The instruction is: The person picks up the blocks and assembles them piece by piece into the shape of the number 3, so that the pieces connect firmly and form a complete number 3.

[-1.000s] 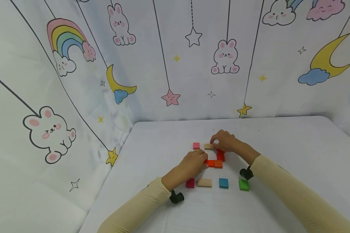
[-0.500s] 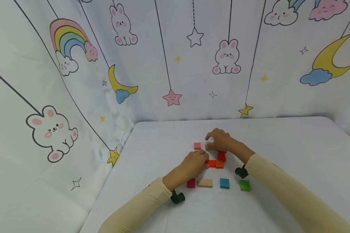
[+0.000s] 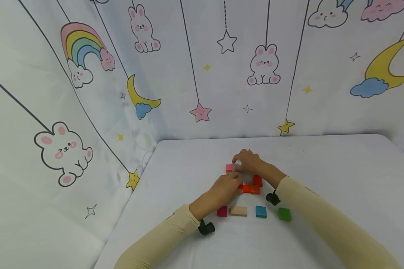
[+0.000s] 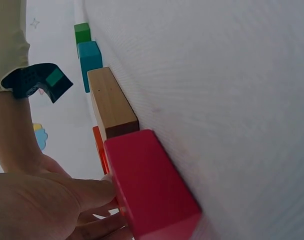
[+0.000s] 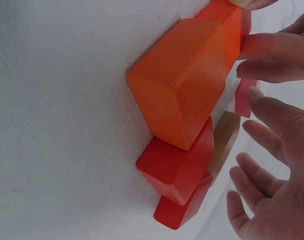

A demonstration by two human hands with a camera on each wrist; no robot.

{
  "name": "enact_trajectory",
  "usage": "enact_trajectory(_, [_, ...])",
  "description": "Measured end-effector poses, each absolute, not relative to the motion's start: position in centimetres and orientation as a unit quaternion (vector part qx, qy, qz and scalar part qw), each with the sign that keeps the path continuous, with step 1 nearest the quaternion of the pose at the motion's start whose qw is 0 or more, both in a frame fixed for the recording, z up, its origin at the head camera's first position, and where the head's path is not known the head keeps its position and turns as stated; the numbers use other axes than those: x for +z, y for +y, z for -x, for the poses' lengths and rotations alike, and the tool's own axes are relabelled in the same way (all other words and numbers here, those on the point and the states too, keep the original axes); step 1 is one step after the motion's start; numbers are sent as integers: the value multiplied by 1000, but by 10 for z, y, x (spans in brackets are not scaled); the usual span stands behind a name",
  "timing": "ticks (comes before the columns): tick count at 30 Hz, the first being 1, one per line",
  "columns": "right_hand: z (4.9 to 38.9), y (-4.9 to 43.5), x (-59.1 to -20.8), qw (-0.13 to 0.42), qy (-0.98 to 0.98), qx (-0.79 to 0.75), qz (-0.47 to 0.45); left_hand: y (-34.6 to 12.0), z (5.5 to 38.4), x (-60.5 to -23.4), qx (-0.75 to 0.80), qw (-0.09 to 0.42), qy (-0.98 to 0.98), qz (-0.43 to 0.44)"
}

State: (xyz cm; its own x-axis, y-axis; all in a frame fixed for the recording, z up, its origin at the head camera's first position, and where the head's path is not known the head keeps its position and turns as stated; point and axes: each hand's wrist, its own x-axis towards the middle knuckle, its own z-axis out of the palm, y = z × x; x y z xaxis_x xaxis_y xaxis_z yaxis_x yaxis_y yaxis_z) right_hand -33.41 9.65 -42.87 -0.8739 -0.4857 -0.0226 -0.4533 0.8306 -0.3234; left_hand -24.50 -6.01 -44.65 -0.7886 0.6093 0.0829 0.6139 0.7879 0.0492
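Note:
My left hand pinches the orange-red block at the left end of a row, with thumb and fingers on either side. An orange block adjoins it. Behind that, a red block and another red block continue the line, then a plain wooden block. My right hand hovers over the wooden block, fingers loosely bent and spread, nothing between them. Its thumb tip overlaps the pink block in the right wrist view. In the head view the right hand hides the wooden block.
Nearer the body stands a row of spaced blocks: crimson, plain wooden, blue and green. The white table meets a patterned cloth backdrop at the back.
My right hand has moved left from the red blocks, over the wooden block toward the pink one, and now covers the wooden block. The left hand keeps its place at the row.

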Motion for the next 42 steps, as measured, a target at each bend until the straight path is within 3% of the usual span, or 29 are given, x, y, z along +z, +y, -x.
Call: enact_trajectory(42, [326, 101, -429, 28, 957, -114, 266, -59, 242, -444, -21, 37, -946, 322])
